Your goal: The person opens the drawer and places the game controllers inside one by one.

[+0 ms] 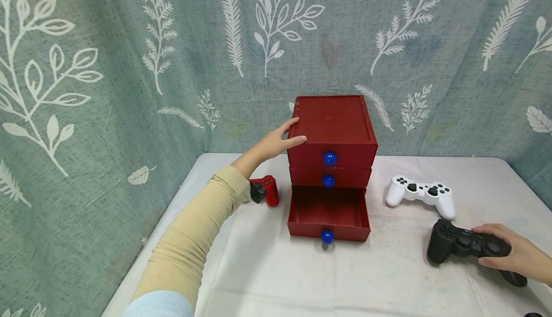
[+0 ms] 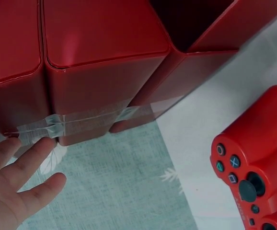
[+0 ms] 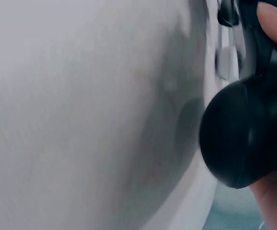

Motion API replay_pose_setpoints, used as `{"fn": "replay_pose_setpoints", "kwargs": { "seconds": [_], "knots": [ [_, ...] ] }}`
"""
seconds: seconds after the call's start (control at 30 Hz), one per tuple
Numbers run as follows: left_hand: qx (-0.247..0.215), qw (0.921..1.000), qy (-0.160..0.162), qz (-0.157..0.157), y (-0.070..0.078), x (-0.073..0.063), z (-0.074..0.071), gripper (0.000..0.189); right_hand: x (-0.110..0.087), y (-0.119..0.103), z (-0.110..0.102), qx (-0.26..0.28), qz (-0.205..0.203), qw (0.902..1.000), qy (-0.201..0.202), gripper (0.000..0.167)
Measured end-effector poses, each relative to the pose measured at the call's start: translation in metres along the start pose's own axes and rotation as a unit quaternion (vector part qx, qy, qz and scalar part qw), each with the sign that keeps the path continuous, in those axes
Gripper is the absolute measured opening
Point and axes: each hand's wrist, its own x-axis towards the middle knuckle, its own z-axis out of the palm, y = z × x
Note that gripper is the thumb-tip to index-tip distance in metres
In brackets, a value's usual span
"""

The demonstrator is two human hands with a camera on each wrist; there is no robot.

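Note:
A dark red drawer cabinet (image 1: pixel 334 120) with blue round knobs stands at the back middle of the table. Its bottom drawer (image 1: pixel 329 233) is pulled out, and the part of its inside that shows holds nothing. My left hand (image 1: pixel 276 142) rests on the cabinet's upper left edge, fingers spread; in the left wrist view its fingertips lie at the taped side. In my right hand (image 1: pixel 511 252) is a black game controller (image 1: pixel 459 243), gripped by its middle at the right of the table. The right wrist view shows the controller's black handle (image 3: pixel 239 139) close up, over the white cloth.
A white game controller (image 1: pixel 405 191) lies right of the cabinet, behind the black one. Left of the cabinet lies a red game controller (image 2: pixel 258 158), partly hidden by my left forearm in the head view. A green leaf-patterned curtain (image 1: pixel 258 58) hangs behind the white-clothed table (image 1: pixel 267 269).

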Motion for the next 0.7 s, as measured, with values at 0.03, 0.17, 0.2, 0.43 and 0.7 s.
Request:
{"fn": "replay_pose_setpoints", "kwargs": {
  "seconds": [0.03, 0.17, 0.2, 0.43, 0.7],
  "knots": [
    [0.000, 1.0000, 0.000, 0.000, 0.000, 0.000, 0.000, 0.076, 0.000, -0.002, 0.000, 0.004, 0.001, 1.0000, 0.003, 0.069],
    [-0.002, 1.0000, 0.001, -0.001, 0.000, 0.001, 0.000, 0.076, 0.001, -0.011, -0.001, 0.007, -0.001, 0.9998, 0.020, 0.070],
    [-0.003, 1.0000, 0.001, -0.001, 0.000, 0.001, 0.000, 0.076, 0.001, -0.014, -0.001, 0.005, -0.003, 0.9997, 0.024, 0.070],
    [-0.005, 1.0000, 0.002, 0.000, 0.000, 0.000, 0.001, 0.075, 0.005, -0.026, -0.003, 0.002, -0.004, 0.9998, 0.021, 0.070],
    [-0.011, 0.9999, 0.000, 0.007, -0.001, 0.001, 0.001, 0.075, 0.010, -0.039, -0.003, 0.000, -0.009, 0.9992, 0.039, 0.070]
  ]
}}
